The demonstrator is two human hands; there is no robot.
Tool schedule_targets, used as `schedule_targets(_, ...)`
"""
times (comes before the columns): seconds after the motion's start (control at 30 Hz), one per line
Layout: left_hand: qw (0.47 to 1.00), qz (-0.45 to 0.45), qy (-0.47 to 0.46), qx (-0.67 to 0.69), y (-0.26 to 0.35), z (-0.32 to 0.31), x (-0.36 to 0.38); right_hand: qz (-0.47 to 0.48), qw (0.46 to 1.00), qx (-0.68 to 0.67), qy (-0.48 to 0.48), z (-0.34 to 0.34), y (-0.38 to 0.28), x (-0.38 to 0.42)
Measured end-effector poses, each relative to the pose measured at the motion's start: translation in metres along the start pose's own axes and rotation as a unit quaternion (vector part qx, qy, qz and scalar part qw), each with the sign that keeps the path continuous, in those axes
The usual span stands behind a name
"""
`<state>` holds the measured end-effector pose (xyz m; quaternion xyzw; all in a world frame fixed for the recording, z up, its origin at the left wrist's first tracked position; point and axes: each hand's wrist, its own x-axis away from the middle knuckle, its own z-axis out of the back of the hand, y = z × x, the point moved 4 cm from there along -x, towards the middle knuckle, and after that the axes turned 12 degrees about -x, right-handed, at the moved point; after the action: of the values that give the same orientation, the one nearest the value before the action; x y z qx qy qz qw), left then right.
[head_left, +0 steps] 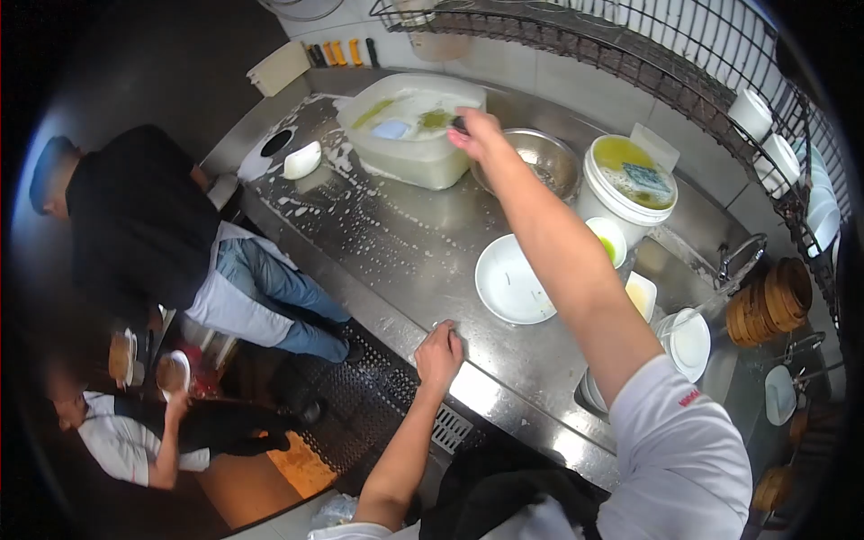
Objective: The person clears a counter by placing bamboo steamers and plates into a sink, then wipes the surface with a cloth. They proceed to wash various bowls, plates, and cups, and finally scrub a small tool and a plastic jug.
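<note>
My right hand (474, 135) reaches across the counter to the right rim of a translucent plastic tub (409, 168) of foamy water. Its fingers are closed on a small dark object (460, 124) whose kind I cannot make out. In the tub float yellow-green patches and a pale blue item (391, 130). Curled at the counter's front edge, my left hand (439, 356) has its fingers closed; what they may hold is hidden. Beneath my right forearm lies a white bowl (511, 281). A metal bowl (540, 162) stands beside the tub, partly covered by my arm.
A white bucket (621, 202) with a green sponge (644, 182) stands right of the metal bowl. A small white bowl (303, 160) sits on the wet steel counter (405, 243). Overhead hangs a wire rack (630, 67). Bamboo steamers (765, 301) are stacked right. Two people work at left.
</note>
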<state>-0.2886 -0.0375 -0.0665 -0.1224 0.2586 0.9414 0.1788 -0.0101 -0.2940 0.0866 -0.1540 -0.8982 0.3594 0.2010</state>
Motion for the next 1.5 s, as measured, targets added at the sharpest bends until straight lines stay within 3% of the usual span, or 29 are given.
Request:
schedule_targets(0.1, 1.000, -0.002, 0.000, -0.013, 0.002, -0.001, -0.001, -0.020, 1.000, 0.012, -0.010, -0.016, -0.009, 0.000)
schedule_targets(0.2, 0.999, 0.025, -0.030, -0.023, -0.001, -0.004, 0.000, 0.033, 0.997, 0.018, -0.071, 0.007, -0.015, 0.031)
schedule_targets(0.27, 0.998, 0.043, -0.033, -0.006, 0.002, -0.004, 0.000, 0.060, 0.995, -0.016, -0.076, 0.045, -0.016, 0.088)
schedule_targets(0.33, 0.997, 0.063, -0.045, 0.002, -0.002, -0.011, -0.003, 0.037, 0.994, -0.011, -0.100, 0.101, -0.010, 0.151)
schedule_targets(0.4, 0.995, 0.072, -0.069, 0.006, -0.014, -0.038, -0.019, 0.015, 0.997, 0.032, -0.064, 0.169, 0.005, 0.217)
schedule_targets(0.43, 0.965, 0.142, -0.162, 0.146, -0.001, -0.038, -0.033, -0.013, 0.998, 0.047, -0.045, 0.204, 0.013, 0.250)
schedule_targets(0.47, 0.901, 0.217, -0.258, 0.271, 0.017, -0.038, -0.044, -0.041, 0.997, 0.059, -0.025, 0.236, 0.022, 0.282)
schedule_targets(0.53, 0.860, 0.202, -0.399, 0.246, 0.034, -0.055, -0.054, -0.079, 0.993, 0.073, 0.054, 0.301, 0.040, 0.340)
schedule_targets(0.6, 0.787, 0.218, -0.471, 0.334, 0.029, -0.087, -0.050, -0.075, 0.989, 0.040, 0.121, 0.349, 0.042, 0.393)
schedule_targets(0.87, 0.807, 0.249, -0.452, 0.286, 0.069, -0.075, -0.001, 0.033, 0.952, -0.062, 0.296, 0.482, 0.005, 0.520)
schedule_targets(1.03, 0.785, 0.192, -0.517, 0.282, 0.166, -0.086, 0.068, 0.104, 0.933, -0.086, 0.333, 0.532, -0.033, 0.562)
schedule_targets(1.2, 0.749, 0.128, -0.562, 0.328, 0.297, -0.154, 0.094, 0.168, 0.911, -0.053, 0.373, 0.591, -0.085, 0.628)
schedule_targets(1.37, 0.797, 0.096, -0.547, 0.237, 0.376, -0.237, 0.058, 0.205, 0.880, -0.028, 0.428, 0.651, -0.123, 0.709)
schedule_targets(1.5, 0.843, 0.071, -0.505, 0.172, 0.408, -0.248, 0.061, 0.199, 0.865, -0.045, 0.459, 0.695, -0.132, 0.753)
